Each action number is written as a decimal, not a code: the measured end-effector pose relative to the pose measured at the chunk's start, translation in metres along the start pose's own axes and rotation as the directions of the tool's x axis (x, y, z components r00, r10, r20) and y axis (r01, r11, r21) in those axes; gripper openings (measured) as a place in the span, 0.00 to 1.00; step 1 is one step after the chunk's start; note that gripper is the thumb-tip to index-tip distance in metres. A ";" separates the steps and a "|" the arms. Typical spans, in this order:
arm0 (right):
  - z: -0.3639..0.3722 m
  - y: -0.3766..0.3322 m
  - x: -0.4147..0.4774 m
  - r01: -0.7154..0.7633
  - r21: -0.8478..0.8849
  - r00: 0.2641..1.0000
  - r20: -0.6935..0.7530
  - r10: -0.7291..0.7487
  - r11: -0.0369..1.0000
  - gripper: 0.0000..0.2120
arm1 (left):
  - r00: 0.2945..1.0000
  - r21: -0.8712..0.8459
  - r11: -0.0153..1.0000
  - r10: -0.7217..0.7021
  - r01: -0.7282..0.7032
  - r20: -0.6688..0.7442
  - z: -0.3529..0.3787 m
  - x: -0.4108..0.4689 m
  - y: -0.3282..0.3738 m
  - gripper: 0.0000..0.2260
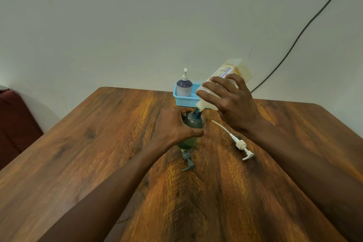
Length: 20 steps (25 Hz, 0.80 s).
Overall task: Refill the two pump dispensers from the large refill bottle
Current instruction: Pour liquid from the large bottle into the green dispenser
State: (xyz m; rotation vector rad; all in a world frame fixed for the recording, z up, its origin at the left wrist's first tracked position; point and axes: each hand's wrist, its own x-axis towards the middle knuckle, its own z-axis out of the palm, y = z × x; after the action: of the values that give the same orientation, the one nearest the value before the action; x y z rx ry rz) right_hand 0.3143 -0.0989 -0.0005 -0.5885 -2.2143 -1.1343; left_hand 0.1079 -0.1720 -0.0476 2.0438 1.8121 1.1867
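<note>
Pouring now: right hand (233,102) wraps the tilted cream plastic refill bottle (222,82), spout at the neck of the smoky green dispenser (189,125) mid-table, left hand (174,127) clamped round it against tipping; both pumps lie aside.

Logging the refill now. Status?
Left hand steadies green dispenser. Right hand tips refill bottle into its neck. Two pump heads loose on table; nothing blocking.

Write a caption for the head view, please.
Right hand tips refill bottle into green dispenser steadied by left hand.
</note>
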 end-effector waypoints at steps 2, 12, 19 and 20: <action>-0.001 -0.001 0.002 0.013 -0.011 1.000 0.008 -0.013 1.000 0.22 | 1.000 0.000 1.000 0.005 -0.005 -0.002 0.001 0.001 -0.001 0.39; 0.002 -0.001 -0.001 -0.026 0.005 0.998 0.049 0.026 1.000 0.26 | 1.000 -0.005 1.000 0.015 -0.015 -0.012 0.002 0.001 -0.004 0.38; 0.001 -0.003 -0.004 -0.093 0.043 0.991 0.101 0.089 0.995 0.29 | 1.000 -0.025 1.000 0.010 -0.011 -0.019 0.005 0.000 -0.007 0.37; 0.001 -0.003 -0.005 -0.123 0.067 0.987 0.116 0.114 0.990 0.29 | 1.000 -0.038 0.999 0.005 -0.006 -0.020 0.005 0.000 -0.008 0.37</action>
State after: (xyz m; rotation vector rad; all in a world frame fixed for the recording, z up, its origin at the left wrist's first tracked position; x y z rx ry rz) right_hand 0.3153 -0.1004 -0.0059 -0.7583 -2.2715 -0.9760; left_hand 0.1050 -0.1684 -0.0555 2.0246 1.7802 1.2380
